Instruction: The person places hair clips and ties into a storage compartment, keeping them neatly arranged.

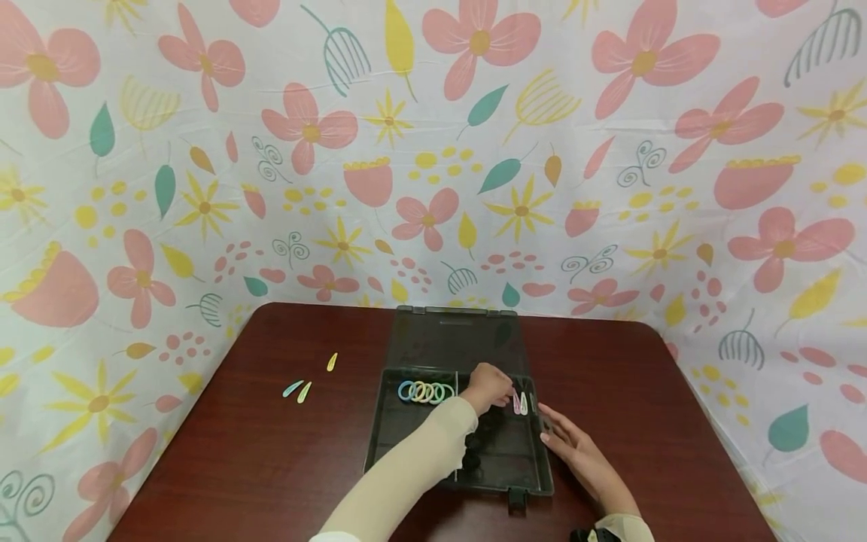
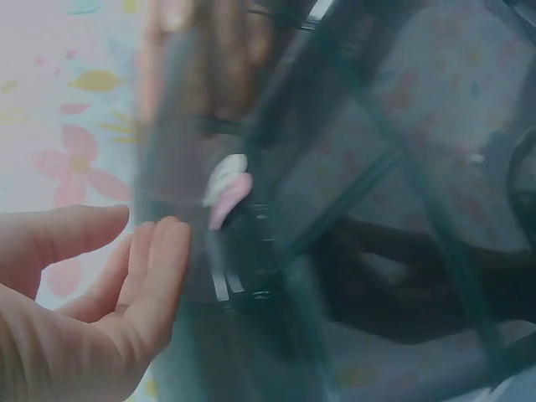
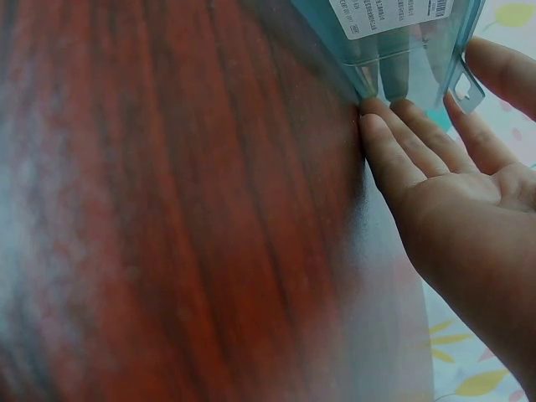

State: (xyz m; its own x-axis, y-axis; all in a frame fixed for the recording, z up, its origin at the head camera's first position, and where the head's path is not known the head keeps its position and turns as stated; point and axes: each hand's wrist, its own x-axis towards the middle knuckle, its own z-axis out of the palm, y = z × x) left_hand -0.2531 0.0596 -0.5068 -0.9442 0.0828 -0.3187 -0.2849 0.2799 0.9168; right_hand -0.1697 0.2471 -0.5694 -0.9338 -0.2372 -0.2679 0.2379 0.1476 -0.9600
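Fingers of the left hand (image 1: 488,385) bend loosely, thumb apart, just beside a pink clip (image 1: 516,403) and white clip (image 1: 524,404) at two o'clock in the open box (image 1: 521,448). The right hand (image 1: 582,453), fingers extended, touches its three o'clock side; coloured rings (image 1: 425,392) lie inside toward eleven, three loose clips (image 1: 304,392) on the table (image 1: 609,361) between nine and ten.

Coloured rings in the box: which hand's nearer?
Left. The left hand is over the box, just right of the rings; the right hand is farther off, at the box's outer right side.
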